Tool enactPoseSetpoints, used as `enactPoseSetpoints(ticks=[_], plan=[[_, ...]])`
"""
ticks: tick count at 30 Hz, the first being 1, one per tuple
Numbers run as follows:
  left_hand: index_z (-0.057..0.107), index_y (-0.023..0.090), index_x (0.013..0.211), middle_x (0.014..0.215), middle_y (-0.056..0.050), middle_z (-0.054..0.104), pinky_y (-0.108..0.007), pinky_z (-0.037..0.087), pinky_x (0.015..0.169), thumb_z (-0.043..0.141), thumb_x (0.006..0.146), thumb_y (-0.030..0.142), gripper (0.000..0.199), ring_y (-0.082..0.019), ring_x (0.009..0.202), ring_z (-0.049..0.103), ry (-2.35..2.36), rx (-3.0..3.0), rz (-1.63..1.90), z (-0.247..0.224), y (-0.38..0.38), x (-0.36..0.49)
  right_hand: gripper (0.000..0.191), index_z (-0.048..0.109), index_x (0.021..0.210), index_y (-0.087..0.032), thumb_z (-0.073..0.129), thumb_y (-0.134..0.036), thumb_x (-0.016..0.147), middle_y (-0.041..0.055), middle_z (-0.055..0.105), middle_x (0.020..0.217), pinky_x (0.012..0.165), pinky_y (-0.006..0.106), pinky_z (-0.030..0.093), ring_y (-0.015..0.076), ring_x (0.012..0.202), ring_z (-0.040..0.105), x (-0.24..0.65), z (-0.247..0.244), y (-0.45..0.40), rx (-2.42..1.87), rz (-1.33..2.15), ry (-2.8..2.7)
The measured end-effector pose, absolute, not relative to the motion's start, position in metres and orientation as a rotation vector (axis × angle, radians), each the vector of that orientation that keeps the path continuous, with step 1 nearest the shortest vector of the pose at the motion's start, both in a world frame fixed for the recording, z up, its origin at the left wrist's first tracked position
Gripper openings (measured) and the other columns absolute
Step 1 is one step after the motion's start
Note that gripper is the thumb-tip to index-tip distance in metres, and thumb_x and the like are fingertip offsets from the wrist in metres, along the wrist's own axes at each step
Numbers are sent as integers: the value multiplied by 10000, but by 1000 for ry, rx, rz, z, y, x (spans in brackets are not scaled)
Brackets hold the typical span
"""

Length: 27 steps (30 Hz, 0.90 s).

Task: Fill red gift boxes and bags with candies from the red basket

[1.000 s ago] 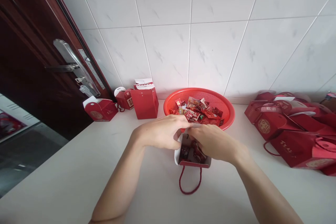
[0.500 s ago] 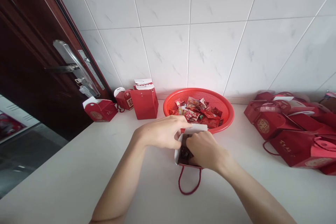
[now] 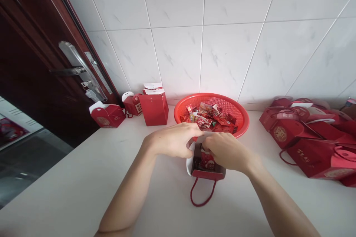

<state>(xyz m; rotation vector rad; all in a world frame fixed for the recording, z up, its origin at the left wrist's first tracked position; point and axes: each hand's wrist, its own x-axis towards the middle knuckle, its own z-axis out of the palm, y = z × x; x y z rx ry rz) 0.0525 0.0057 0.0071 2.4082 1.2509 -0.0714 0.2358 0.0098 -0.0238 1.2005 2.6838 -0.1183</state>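
A small red gift box [image 3: 207,174] stands open on the white table, with its dark inside facing up and a red cord handle [image 3: 203,204] lying in front. My left hand [image 3: 175,139] grips the box's back left rim, thumb near the white side flap and fingers behind. Inside the box lies a red wrapped candy packet [image 3: 207,161] with white print. My right hand [image 3: 226,150] is over the right side of the opening, its curled fingers at the packet's upper end; the fingertips are partly hidden. Just behind, a red plastic basket [image 3: 243,118] holds several wrapped candies [image 3: 205,113].
Red boxes [image 3: 108,114] stand at the back left, near a taller red carton [image 3: 154,109]. A heap of red gift boxes [image 3: 311,155] fills the right side. A tiled wall [image 3: 178,59] rises behind the table, and a dark door [image 3: 39,44] stands at left.
My right hand has risen a little and shifted right out of the box, bringing the red candy packet into sight. My left hand keeps its place at the box.
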Motion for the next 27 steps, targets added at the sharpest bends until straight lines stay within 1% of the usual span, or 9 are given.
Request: enactPoseSetpoints(ticks=[5, 9, 11, 15, 17, 21, 22, 24, 27], plan=[[624, 216, 966, 1004, -23, 586, -256, 411, 612, 585, 701, 123, 283, -184, 872, 593, 1258, 2429, -88, 6, 5, 52, 248, 674, 829, -174, 513, 14, 811, 36, 671, 751, 522, 278, 230, 174, 699, 635, 229, -26, 8, 1171, -145, 2653], [641, 229, 1016, 981, -19, 580, -256, 425, 665, 584, 722, 125, 317, -182, 884, 592, 1212, 2452, -56, 5, 5, 52, 322, 697, 902, -155, 469, 49, 801, 59, 722, 903, 535, 282, 260, 195, 791, 657, 221, -29, 4, 1237, -181, 2618], [641, 229, 1044, 992, -24, 579, -257, 425, 668, 583, 712, 111, 357, -185, 889, 592, 1230, 2447, -56, 5, 5, 52, 337, 697, 921, -154, 464, 54, 792, 60, 725, 940, 530, 282, 258, 195, 802, 657, 221, -29, 3, 1266, -188, 2638], [643, 235, 1090, 1017, -31, 589, -266, 419, 648, 582, 709, 99, 409, -196, 896, 599, 1253, 2428, -39, 4, 5, 52, 346, 687, 925, -162, 474, 56, 760, 58, 719, 962, 518, 277, 240, 182, 781, 646, 229, -27, 6, 1264, -176, 2728], [643, 238, 1099, 1019, -34, 595, -270, 414, 637, 587, 707, 99, 420, -200, 894, 601, 1257, 2419, -29, 3, 6, 52, 342, 687, 896, -163, 464, 56, 756, 60, 713, 950, 515, 273, 243, 168, 762, 635, 232, -25, 6, 1209, -194, 2782], [633, 230, 1074, 1049, -35, 598, -268, 412, 639, 590, 705, 110, 390, -198, 901, 596, 1274, 2411, -32, 2, 6, 51, 264, 687, 797, -147, 484, 22, 785, 47, 689, 769, 496, 276, 237, 145, 638, 599, 227, -26, 0, 990, -262, 2726], [629, 226, 1061, 1066, -34, 597, -266, 415, 648, 588, 705, 110, 376, -196, 908, 595, 1275, 2407, -40, 3, 6, 51, 244, 693, 791, -140, 501, 12, 788, 49, 689, 749, 498, 278, 240, 148, 627, 600, 224, -26, -1, 946, -254, 2684], [627, 218, 1033, 1071, -32, 590, -262, 417, 662, 586, 712, 116, 339, -189, 908, 592, 1261, 2407, -64, 5, 5, 51, 231, 715, 836, -125, 529, 1, 787, 67, 712, 785, 512, 282, 255, 168, 657, 625, 219, -28, -3, 950, -206, 2612], [641, 229, 1055, 1022, -25, 571, -254, 411, 663, 573, 742, 132, 334, -177, 878, 584, 1196, 2448, -100, 7, 3, 55, 289, 739, 948, -120, 526, -1, 793, 90, 740, 864, 535, 287, 278, 197, 719, 656, 216, -32, -1, 1094, -142, 2553]])
